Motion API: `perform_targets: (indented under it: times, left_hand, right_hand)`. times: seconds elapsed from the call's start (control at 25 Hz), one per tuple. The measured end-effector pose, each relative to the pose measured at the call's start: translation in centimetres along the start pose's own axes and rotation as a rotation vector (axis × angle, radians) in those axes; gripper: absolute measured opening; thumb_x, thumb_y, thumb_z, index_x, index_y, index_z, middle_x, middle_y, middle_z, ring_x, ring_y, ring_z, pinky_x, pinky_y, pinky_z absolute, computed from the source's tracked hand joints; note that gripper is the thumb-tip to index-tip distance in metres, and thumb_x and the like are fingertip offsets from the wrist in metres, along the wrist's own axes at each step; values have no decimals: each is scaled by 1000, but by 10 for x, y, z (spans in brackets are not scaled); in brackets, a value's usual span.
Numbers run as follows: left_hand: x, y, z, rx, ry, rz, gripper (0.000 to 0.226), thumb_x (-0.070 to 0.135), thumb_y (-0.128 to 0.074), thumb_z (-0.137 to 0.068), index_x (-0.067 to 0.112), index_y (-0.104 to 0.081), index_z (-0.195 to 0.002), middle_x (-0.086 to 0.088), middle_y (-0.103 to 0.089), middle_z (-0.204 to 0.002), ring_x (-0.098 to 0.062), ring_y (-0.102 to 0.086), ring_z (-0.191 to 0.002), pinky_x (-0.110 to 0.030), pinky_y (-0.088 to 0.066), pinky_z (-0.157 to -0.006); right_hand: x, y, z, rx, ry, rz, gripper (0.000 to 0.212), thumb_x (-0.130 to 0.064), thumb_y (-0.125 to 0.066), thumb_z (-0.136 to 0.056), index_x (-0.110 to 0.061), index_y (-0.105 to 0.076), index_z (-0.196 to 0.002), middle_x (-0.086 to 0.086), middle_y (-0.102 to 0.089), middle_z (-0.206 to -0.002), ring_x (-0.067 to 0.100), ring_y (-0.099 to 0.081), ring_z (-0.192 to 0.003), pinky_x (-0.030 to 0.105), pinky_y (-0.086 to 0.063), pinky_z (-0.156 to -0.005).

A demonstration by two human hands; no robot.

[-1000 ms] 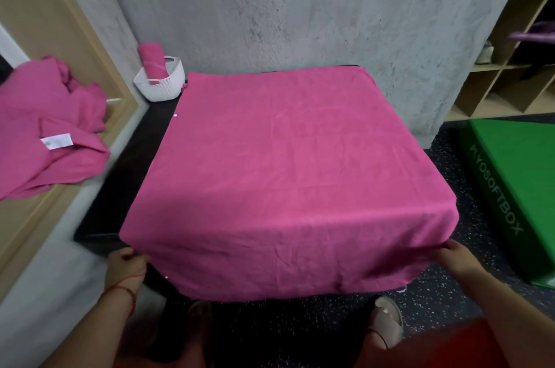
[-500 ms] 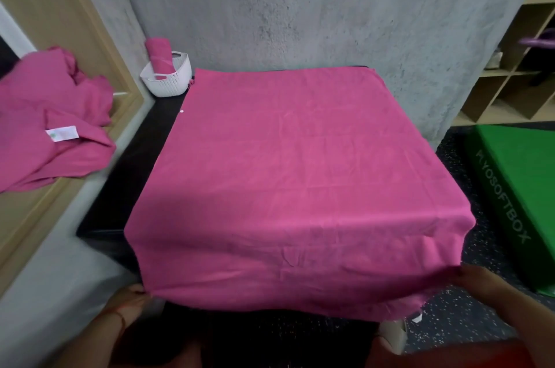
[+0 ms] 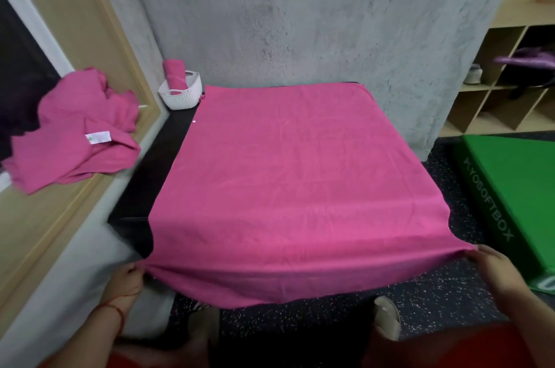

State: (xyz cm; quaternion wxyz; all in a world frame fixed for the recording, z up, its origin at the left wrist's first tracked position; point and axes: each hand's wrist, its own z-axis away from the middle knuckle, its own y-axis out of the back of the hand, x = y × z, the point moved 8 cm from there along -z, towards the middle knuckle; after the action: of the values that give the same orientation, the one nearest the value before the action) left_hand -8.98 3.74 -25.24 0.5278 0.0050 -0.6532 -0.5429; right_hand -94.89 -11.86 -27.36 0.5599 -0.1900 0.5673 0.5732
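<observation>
A large pink towel (image 3: 294,181) lies spread flat over a black table (image 3: 141,187), its near edge lifted and pulled taut toward me. My left hand (image 3: 127,280) pinches the near left corner. My right hand (image 3: 495,268) pinches the near right corner. The stretched near hem sags slightly between the two hands, above the floor.
A white basket (image 3: 180,92) holding a rolled pink towel (image 3: 173,73) stands at the table's back left corner. A heap of pink towels (image 3: 72,130) lies on the wooden ledge at left. A green soft box (image 3: 516,193) sits on the floor at right, wooden shelves (image 3: 498,91) behind it.
Both hands have drawn the towel's near corners outward and up, so the hanging front edge is now stretched taut. The view has shifted slightly.
</observation>
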Motion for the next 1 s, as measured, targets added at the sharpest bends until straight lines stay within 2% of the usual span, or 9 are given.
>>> perform_targets:
  times: [0.16, 0.28, 0.36, 0.44, 0.56, 0.68, 0.8, 0.92, 1.0]
  left_hand:
    - [9, 33, 18, 44, -78, 14, 21, 7, -59, -103, -5, -73, -90, -25, -73, -90, -43, -68, -97, -45, -48, -82]
    - [27, 61, 18, 93, -125, 98, 21, 20, -67, -101, 5, -74, -88, -16, -72, -82, -36, -69, -85, -41, -47, -76]
    - [54, 78, 22, 146, -204, 110, 39, 38, -63, -93, 5, -69, -72, -12, -66, -67, -24, -63, -65, -34, -44, -64]
    - [72, 90, 22, 172, -226, 168, 46, 41, -60, -83, 0, -58, -62, -6, -52, -54, -19, -47, -50, -37, -35, -52]
    - [80, 107, 16, 233, -128, 330, 46, 41, -72, -83, -2, -62, -71, -9, -57, -58, -22, -50, -57, -34, -39, -58]
    - [99, 119, 5, 269, -85, 383, 33, 37, -77, -86, 4, -71, -87, -15, -68, -69, -24, -60, -56, -34, -46, -65]
    - [120, 121, -19, 288, -65, 406, 17, 22, -74, -94, 6, -70, -95, -10, -66, -64, -2, -57, -39, -22, -46, -49]
    - [138, 113, -57, 266, -32, 432, 14, 19, -70, -97, 6, -69, -96, 2, -63, -49, 1, -56, -35, -17, -47, -41]
    - [151, 98, -87, 229, -2, 408, 12, 15, -71, -98, 4, -67, -97, -9, -64, -60, 0, -58, -37, -16, -46, -35]
  right_hand:
    - [-31, 8, 32, 47, 52, -107, 14, -22, -63, -103, -17, -74, -96, 27, -72, -97, 30, -59, -81, 34, -43, -64]
    - [-64, 14, 55, 97, 139, -105, 15, -22, -63, -105, -12, -74, -105, 18, -72, -100, 24, -56, -78, 33, -40, -67]
    - [-84, 22, 63, 143, 169, -114, 12, -23, -67, -104, -15, -72, -112, 12, -72, -100, 21, -56, -72, 31, -40, -63]
    - [-106, 31, 73, 176, 185, -147, 21, -25, -73, -101, -15, -67, -118, 10, -71, -101, 22, -58, -72, 33, -45, -63]
    - [-134, 41, 79, 204, 206, -180, 27, -29, -76, -98, -18, -65, -120, 7, -72, -103, 22, -64, -80, 41, -53, -74]
    - [-175, 43, 75, 201, 279, -182, 17, -23, -75, -99, -18, -67, -113, 1, -70, -92, 15, -61, -75, 31, -52, -65]
    - [-211, 40, 53, 233, 328, -148, 13, -23, -78, -97, -19, -70, -106, 3, -71, -89, 14, -60, -72, 24, -52, -56]
    - [-234, 26, 21, 250, 333, -115, 12, -24, -78, -96, -18, -72, -104, -3, -69, -87, 14, -60, -74, 28, -48, -67]
    - [-245, 10, -12, 258, 314, -58, 12, -26, -79, -95, -17, -72, -100, -2, -71, -89, 21, -64, -80, 34, -52, -76]
